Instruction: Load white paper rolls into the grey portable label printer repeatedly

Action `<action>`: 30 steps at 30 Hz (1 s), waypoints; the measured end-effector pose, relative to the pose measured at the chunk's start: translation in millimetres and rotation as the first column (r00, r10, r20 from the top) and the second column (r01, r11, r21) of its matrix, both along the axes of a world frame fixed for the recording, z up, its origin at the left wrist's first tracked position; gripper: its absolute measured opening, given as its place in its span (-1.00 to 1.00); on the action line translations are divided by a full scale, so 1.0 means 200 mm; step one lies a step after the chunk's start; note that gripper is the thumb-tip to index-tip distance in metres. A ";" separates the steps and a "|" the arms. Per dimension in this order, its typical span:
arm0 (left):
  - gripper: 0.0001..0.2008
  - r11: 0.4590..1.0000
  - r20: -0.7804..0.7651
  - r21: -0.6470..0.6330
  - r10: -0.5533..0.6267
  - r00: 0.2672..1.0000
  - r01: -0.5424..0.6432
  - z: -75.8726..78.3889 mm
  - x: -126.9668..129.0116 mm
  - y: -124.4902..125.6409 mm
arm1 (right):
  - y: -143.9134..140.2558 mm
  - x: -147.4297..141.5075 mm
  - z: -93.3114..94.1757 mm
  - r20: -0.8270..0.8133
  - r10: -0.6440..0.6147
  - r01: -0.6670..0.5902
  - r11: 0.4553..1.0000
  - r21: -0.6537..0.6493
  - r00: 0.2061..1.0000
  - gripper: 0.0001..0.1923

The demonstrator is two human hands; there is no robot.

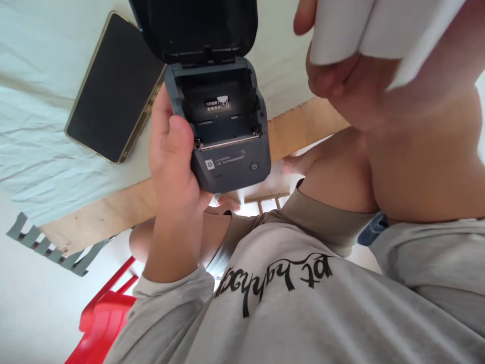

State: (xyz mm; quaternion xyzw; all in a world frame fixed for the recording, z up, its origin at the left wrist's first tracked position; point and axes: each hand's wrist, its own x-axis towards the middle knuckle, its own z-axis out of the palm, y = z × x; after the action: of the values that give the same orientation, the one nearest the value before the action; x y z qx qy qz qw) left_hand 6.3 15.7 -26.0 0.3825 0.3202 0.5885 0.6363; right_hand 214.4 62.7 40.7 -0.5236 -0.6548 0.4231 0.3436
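Phone (113, 86) is lying on pale cloth (34, 111), the left hand (172, 151) is gripping over a wooden board (125, 205) an open-lidded dark device (227, 172) bearing a Bluetooth-like mark (209, 164), small Chinese characters (215, 104) and a power symbol (254, 166), and the right hand (356, 96) is curling around white paper (341, 30).

A wrinkled, pale green cloth (34, 96) covers a flat surface edged by a bare wooden board (109, 212). At lower left, a red chair (109, 309) shows against the whitish floor (30, 298), near a grey slotted strip (80, 266). Bright light glares beneath the board.
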 end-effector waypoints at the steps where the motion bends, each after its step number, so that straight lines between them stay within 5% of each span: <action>1: -0.64 1.000 0.034 -0.013 -0.011 0.999 0.011 0.00 0.00 0.01 | 0.02 0.01 -0.03 -0.075 -0.057 0.053 0.997 -0.049 0.996 -0.23; 3: -0.63 1.000 0.075 0.000 -0.008 0.997 0.008 -0.01 0.01 0.02 | 0.04 0.03 -0.08 -0.236 -0.148 0.129 0.987 -0.093 0.960 -0.32; 6: -0.60 1.000 0.062 0.019 -0.011 0.998 0.010 -0.02 0.01 0.02 | 0.06 0.07 -0.16 -0.294 -0.148 0.188 0.976 0.112 0.944 -0.36; 11: -0.61 0.999 -0.014 0.023 0.033 0.999 -0.032 -0.01 0.00 0.02 | 0.05 0.12 -0.23 0.208 -0.126 0.004 0.863 0.506 0.970 -0.54; 16: -0.54 0.999 -0.025 0.015 0.036 0.999 -0.036 -0.03 0.01 0.02 | 0.05 0.11 -0.25 0.502 -0.160 -0.049 0.925 0.378 0.850 -0.47; 20: -0.49 0.998 -0.025 0.058 0.010 1.000 -0.008 -0.07 -0.02 0.02 | -0.01 0.13 -0.19 0.510 -0.101 -0.099 0.931 0.350 0.854 -0.32; 22: -0.46 0.997 -0.044 0.071 -0.007 0.999 0.011 -0.08 -0.03 0.02 | -0.04 0.17 -0.14 0.436 -0.146 -0.107 0.857 0.503 0.888 -0.44; 25: -0.46 0.997 -0.036 0.074 -0.001 0.999 0.003 -0.10 -0.04 0.03 | -0.04 0.26 -0.08 0.309 -0.397 0.078 0.713 0.696 0.864 -0.61; 27: -0.47 0.995 -0.025 0.098 0.002 1.000 0.000 -0.11 -0.04 0.04 | 0.00 0.31 -0.07 0.360 -0.514 0.218 0.760 0.613 0.779 -0.54; 30: -0.46 0.993 -0.027 0.119 -0.007 1.000 0.010 -0.11 -0.04 0.05 | 0.07 0.37 -0.11 0.505 -0.469 0.317 0.877 0.361 0.724 -0.31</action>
State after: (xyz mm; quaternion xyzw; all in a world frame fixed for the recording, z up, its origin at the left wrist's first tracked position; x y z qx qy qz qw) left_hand -2.3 24.9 -48.9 0.4290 0.2913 0.5988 0.6104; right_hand 288.7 76.1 18.4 -0.7069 -0.6481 0.0743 0.2734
